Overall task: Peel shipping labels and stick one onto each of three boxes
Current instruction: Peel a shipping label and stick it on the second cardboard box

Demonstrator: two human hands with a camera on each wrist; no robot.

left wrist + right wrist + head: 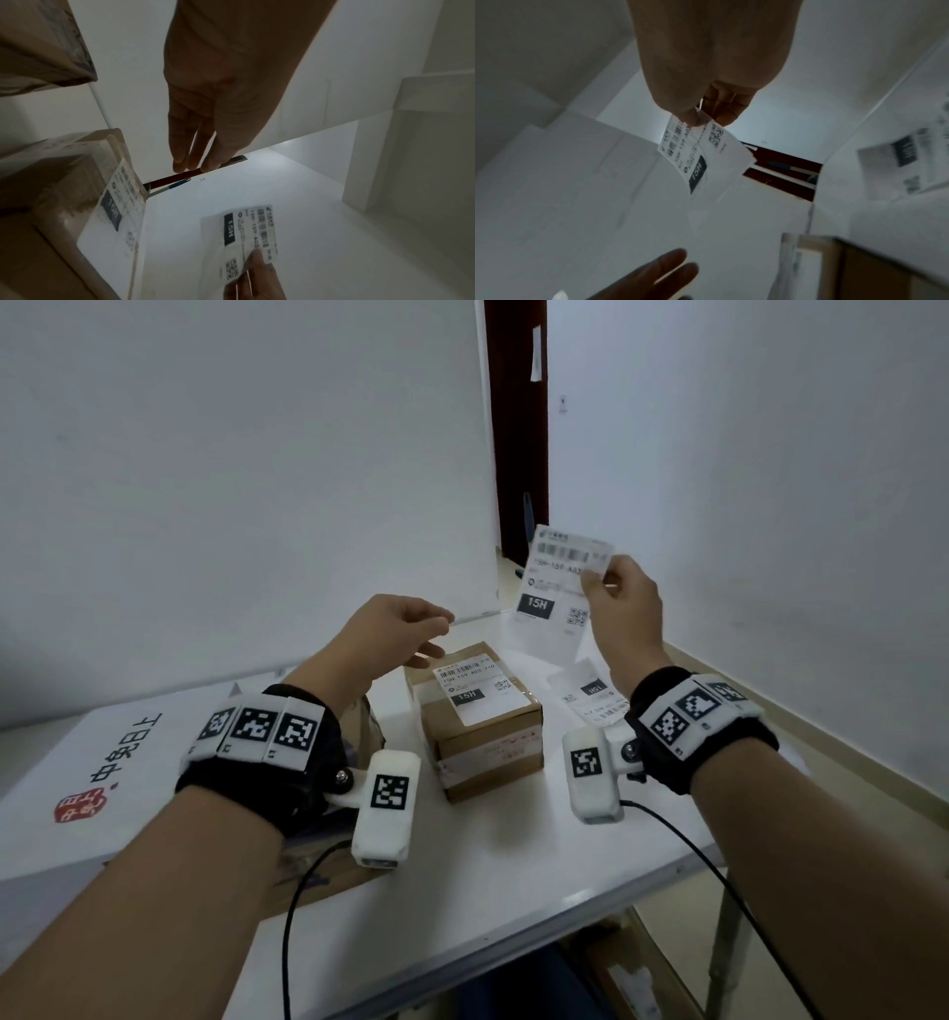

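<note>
A small brown cardboard box (482, 742) stands mid-table with a shipping label (475, 686) stuck on its top. My right hand (624, 603) is raised behind it and pinches a label sheet (557, 588), printed face toward me; the pinch shows in the right wrist view (700, 119). My left hand (405, 629) hovers above the box's far left corner with fingers straight and holds nothing, as seen in the left wrist view (195, 160). Another label sheet (590, 698) lies flat on the table right of the box. A second brown box (328, 860) is mostly hidden under my left wrist.
A large white box (82, 783) with a red logo fills the table's left side. The white table (513, 875) ends at a front edge near me. Walls close in behind, with a dark doorway (513, 428) at the back. Camera cables hang from both wrists.
</note>
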